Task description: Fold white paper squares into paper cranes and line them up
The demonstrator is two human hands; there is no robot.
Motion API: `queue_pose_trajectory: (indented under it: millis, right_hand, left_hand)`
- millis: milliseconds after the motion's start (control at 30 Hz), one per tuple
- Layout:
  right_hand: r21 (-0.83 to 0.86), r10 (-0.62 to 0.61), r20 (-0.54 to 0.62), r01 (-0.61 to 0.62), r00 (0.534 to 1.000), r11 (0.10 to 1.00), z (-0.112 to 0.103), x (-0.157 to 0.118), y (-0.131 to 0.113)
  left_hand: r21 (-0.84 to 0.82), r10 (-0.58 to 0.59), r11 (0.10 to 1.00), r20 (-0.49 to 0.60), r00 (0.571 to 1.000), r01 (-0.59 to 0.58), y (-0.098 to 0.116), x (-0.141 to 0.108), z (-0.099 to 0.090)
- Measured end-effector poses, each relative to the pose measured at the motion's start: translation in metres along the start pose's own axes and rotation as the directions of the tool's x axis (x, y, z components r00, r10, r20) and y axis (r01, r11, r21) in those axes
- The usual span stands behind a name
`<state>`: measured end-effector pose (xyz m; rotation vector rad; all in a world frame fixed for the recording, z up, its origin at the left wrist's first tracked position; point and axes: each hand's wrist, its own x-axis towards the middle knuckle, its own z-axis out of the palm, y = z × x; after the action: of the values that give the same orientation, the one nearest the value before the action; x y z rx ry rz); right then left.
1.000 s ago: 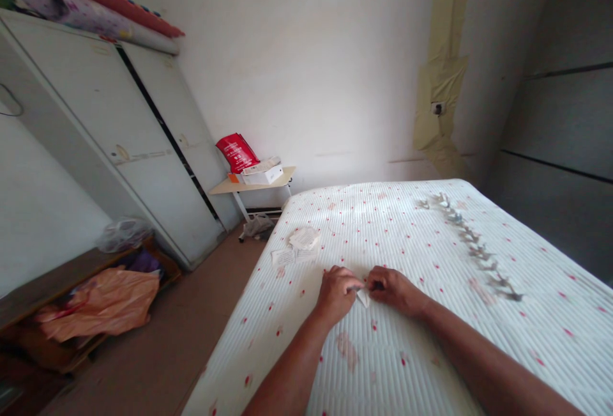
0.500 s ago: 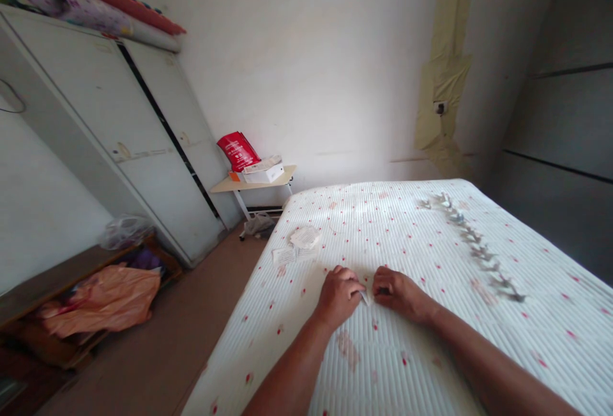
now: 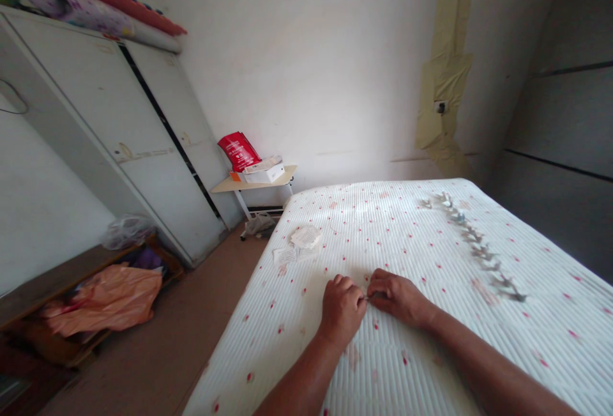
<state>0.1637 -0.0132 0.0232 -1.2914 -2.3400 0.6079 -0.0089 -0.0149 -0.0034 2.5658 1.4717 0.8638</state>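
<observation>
Over the white quilted mattress (image 3: 383,365) with red dots, my left hand (image 3: 342,307) and my right hand (image 3: 397,298) meet fingertip to fingertip. Between them shows a sliver of a small folded paper piece (image 3: 366,298), pinched by both hands and mostly hidden. A row of small folded paper figures (image 3: 479,250) runs diagonally along the mattress, right of my hands. Left of and beyond my hands lie a stack of pale paper pieces (image 3: 305,236) and flat printed sheets (image 3: 286,256).
A small table (image 3: 225,184) behind the mattress holds a red bag (image 3: 238,151) and a white box (image 3: 264,174). Grey cabinets (image 3: 138,141) stand at the left, above a low wooden shelf with an orange plastic bag (image 3: 108,298). A taped socket (image 3: 440,107) is on the wall.
My hands have come together, and my right fingers now pinch the paper too. The paper, which stuck out from my left fingers, is now mostly covered.
</observation>
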Motion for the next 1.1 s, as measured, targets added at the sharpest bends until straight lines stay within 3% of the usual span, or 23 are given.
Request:
queue_pose_trajectory:
  millis: [133,267,467,733,1100]
  right_hand:
    - [-0.025,0.025,-0.024,-0.026,0.999,0.999,0.005,0.002,0.002]
    - [-0.030,0.025,-0.021,-0.026,0.999,0.999,0.007,0.003,0.003]
    - [-0.053,0.057,-0.031,-0.059,0.998,0.997,0.006,0.002,-0.002]
    - [-0.074,0.065,-0.057,-0.070,0.996,0.995,0.008,0.002,-0.006]
    - [-0.184,0.243,-0.076,-0.253,0.967,0.950,0.016,0.013,-0.010]
  left_hand:
    - [-0.112,-0.042,0.993,0.010,0.999,0.042,-0.005,-0.002,0.001]
    - [-0.194,0.011,0.981,0.025,1.000,-0.006,-0.011,-0.006,-0.004]
    - [-0.151,0.135,0.981,0.077,0.988,-0.123,-0.012,-0.015,-0.015]
    - [-0.096,0.162,0.984,0.097,0.982,-0.153,-0.011,-0.018,-0.017]
    - [-0.056,0.209,0.977,0.088,0.974,-0.205,-0.011,-0.021,-0.016]
